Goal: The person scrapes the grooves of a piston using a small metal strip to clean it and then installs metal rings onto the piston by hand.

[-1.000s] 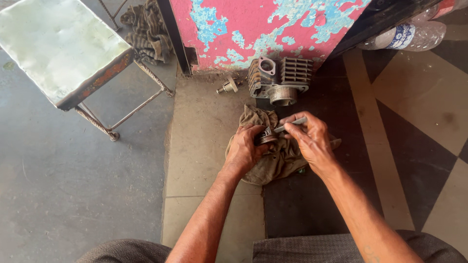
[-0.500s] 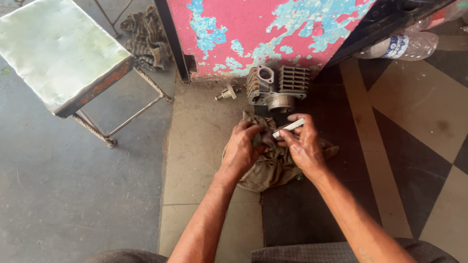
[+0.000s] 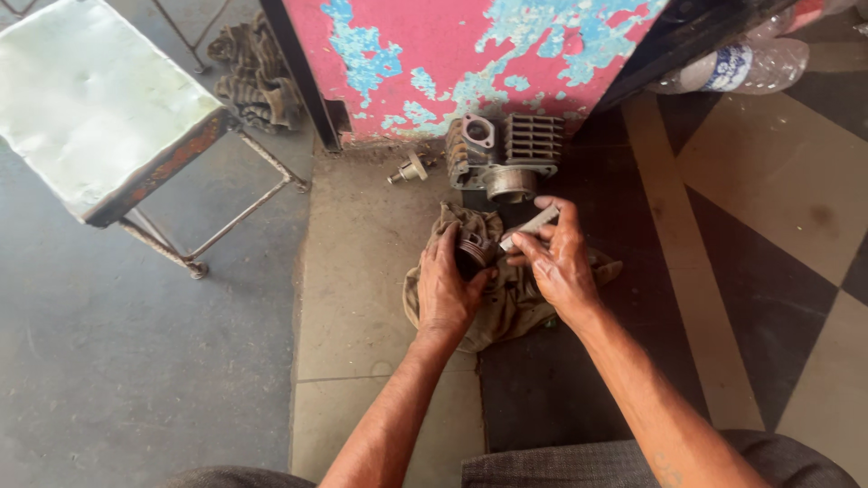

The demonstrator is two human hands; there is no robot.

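Observation:
My left hand (image 3: 446,289) grips a dark round piston (image 3: 474,251) over a dirty brown rag (image 3: 506,303) spread on the floor. My right hand (image 3: 559,260) holds a short grey metal pin (image 3: 531,226) with its end against the side of the piston. Just beyond the hands stands a grey finned engine cylinder block (image 3: 506,155), resting against a pink and blue peeling wall panel (image 3: 470,54).
A small metal part (image 3: 409,170) lies left of the cylinder block. A metal stool with a pale worn top (image 3: 86,99) stands at the left. A crumpled dark rag (image 3: 253,72) lies behind it. A plastic bottle (image 3: 741,65) lies at the upper right on the chequered floor.
Both hands stay over the rag. The right hand has shifted the pin slightly, its end now at the piston held in the left hand. The view has tilted a little.

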